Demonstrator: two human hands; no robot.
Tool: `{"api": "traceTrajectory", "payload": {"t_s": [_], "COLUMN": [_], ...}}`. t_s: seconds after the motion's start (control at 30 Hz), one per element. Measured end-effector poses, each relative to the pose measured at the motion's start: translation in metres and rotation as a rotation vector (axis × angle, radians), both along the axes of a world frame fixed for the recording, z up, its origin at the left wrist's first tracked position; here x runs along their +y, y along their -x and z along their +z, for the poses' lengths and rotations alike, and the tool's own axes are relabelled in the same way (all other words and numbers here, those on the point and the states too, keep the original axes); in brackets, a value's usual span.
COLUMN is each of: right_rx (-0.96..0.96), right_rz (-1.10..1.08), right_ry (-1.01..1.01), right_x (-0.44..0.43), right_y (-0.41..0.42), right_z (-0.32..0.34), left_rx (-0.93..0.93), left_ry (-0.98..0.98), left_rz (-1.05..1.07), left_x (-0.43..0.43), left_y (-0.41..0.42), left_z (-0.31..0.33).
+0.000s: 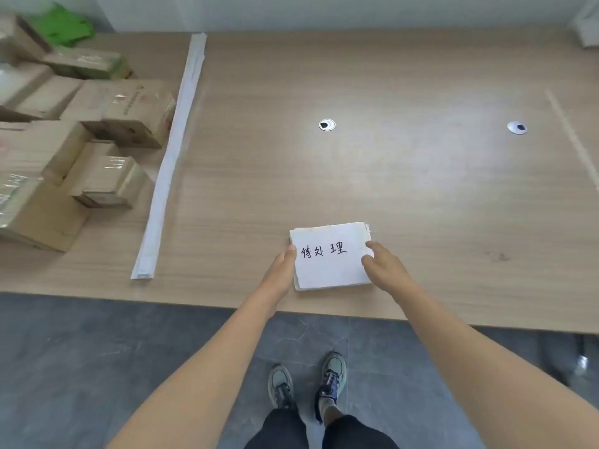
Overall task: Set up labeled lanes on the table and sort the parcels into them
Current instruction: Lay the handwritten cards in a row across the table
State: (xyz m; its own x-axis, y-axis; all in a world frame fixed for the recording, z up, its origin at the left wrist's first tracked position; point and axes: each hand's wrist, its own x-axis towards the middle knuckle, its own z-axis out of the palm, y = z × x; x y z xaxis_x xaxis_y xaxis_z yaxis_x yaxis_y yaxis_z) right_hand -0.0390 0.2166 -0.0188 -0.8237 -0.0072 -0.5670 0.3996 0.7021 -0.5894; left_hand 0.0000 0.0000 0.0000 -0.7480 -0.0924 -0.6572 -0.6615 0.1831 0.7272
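A small stack of white label cards [332,270] lies near the front edge of the wooden table [356,176]; the top card carries handwritten black characters. My left hand [282,270] grips the stack's left edge, thumb on top. My right hand [384,264] grips its right edge, fingers curled over the top card. A long white strip [171,157] runs from the back of the table to the front on the left, marking a lane border. Several cardboard parcels [77,140] sit piled left of that strip.
Two round cable grommets, one [326,124] mid-table and another [517,127] to the right, are set in the tabletop. A faint pale line [570,134] crosses the table's right side. A green bag [61,25] lies behind the parcels. Grey floor and my shoes [308,380] are below the table edge.
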Motion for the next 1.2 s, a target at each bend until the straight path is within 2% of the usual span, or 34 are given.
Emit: {"api": "traceTrajectory", "payload": {"t_s": [0.1, 0.43, 0.63, 0.73, 0.9, 1.07, 1.2], "right_rx": [-0.014, -0.06, -0.065, -0.049, 0.034, 0.103, 0.169], "right_rz": [0.001, -0.052, -0.111, -0.125, -0.17, -0.175, -0.166], "right_ry": [-0.021, -0.059, -0.034, -0.038, -0.001, 0.045, 0.095], "right_x": [0.002, 0.0, 0.0, 0.0, -0.004, -0.01, -0.023], "right_y": [0.004, 0.012, 0.006, 0.004, 0.008, 0.023, 0.049], "right_z": [-0.009, -0.032, -0.04, -0.038, -0.027, -0.01, 0.005], "left_rx": [-0.077, -0.123, -0.123, -0.121, -0.064, 0.022, 0.121], "left_ry": [0.009, -0.023, -0.006, 0.036, 0.042, -0.012, 0.017], "left_rz": [0.025, 0.097, 0.133, 0.09, 0.083, 0.172, 0.227], "left_x": [0.0, -0.009, -0.004, -0.001, -0.001, -0.01, -0.027], "left_y": [0.008, 0.035, 0.029, 0.027, 0.029, 0.041, 0.066], "left_z": [-0.026, -0.129, -0.108, -0.075, -0.044, -0.022, -0.004]}}
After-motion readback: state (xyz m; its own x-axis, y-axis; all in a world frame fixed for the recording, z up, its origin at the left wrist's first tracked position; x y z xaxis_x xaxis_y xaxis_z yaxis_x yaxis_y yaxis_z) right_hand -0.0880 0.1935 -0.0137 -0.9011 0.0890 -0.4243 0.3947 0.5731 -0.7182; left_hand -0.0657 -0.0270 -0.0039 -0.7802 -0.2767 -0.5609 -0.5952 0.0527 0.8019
